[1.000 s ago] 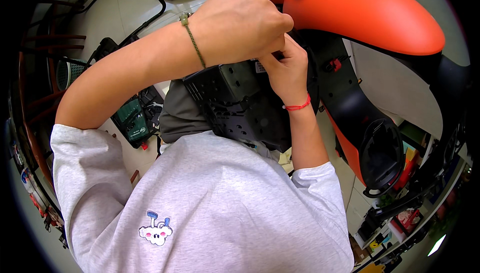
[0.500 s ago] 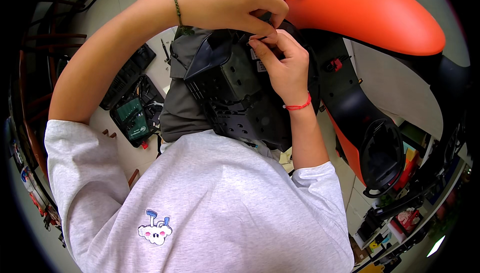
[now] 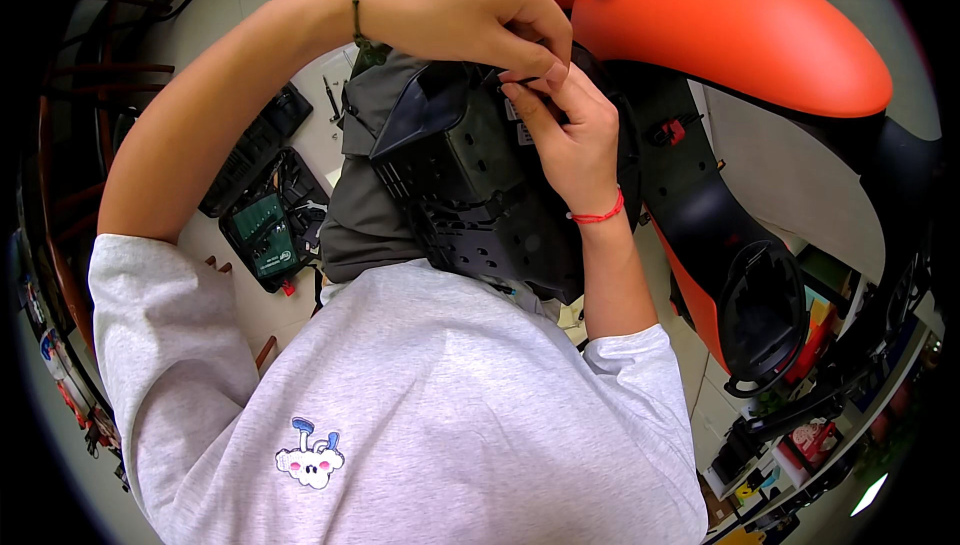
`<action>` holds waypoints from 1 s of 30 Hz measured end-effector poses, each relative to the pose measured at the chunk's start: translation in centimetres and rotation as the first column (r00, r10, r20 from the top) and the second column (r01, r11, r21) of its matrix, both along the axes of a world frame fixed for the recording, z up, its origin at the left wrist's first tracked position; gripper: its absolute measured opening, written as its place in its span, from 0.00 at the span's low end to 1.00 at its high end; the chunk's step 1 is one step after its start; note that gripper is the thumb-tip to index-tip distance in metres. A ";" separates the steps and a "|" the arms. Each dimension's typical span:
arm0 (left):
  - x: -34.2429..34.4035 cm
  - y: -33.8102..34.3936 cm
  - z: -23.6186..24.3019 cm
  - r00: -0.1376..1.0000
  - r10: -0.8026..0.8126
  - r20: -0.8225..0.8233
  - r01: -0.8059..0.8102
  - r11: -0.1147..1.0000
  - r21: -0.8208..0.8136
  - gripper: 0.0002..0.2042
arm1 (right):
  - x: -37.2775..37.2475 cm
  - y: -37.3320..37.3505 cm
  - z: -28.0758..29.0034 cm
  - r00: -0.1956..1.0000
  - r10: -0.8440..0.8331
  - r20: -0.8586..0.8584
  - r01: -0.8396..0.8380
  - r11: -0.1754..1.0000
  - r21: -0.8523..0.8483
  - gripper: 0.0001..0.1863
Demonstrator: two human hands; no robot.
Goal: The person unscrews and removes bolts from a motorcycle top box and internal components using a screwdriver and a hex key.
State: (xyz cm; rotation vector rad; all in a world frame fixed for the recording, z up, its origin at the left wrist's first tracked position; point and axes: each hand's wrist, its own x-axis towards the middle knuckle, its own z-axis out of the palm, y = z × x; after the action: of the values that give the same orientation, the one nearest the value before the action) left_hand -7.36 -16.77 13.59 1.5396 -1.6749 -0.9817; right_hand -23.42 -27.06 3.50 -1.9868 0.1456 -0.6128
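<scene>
A black plastic housing point(image 3: 480, 160) with slots and holes rests across my lap. Above its far side, my left hand point(image 3: 490, 20), with a green braided bracelet at the wrist, bends over with its fingertips pinched together. My right hand point(image 3: 575, 130), a red string round its wrist, comes up from below; its thumb and forefinger are also closed together. The fingertips of both hands meet, perhaps around something small and dark at the housing, mostly hidden by the fingers. White labels point(image 3: 523, 133) show on the housing beside my right thumb.
A large orange body panel point(image 3: 740, 30) reaches in at the upper right, above a curved black and orange frame point(image 3: 690, 185). An opened toolbox point(image 3: 270, 230) lies on the floor at left, with a screwdriver point(image 3: 331, 100) nearby. Wooden furniture point(image 3: 75, 165) stands far left.
My left hand has shifted slightly down, and its fingertips have moved a little over my right fingers. My right hand has barely moved; the housing stays in place.
</scene>
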 end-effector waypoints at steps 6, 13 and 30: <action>3.1 -0.6 -2.9 0.953 -0.113 -0.280 0.174 0.963 0.207 0.13 | -0.1 -0.1 0.5 0.998 0.047 -0.035 -0.046 0.999 0.015 0.06; 4.0 -0.9 -3.2 0.879 -0.007 -0.476 0.269 0.833 0.484 0.14 | -0.1 -0.2 0.5 0.998 0.049 -0.048 -0.048 0.999 0.025 0.06; -2.5 -0.9 -2.8 0.874 0.232 0.427 -0.168 0.969 -0.183 0.11 | -0.8 -0.3 0.3 0.988 -0.013 -0.152 0.027 0.995 0.091 0.05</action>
State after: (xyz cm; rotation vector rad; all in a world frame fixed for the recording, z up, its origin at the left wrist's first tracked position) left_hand -9.86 -17.68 10.78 1.8972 -1.7901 -0.4050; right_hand -24.20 -27.34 3.79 -1.9425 0.2822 -0.4598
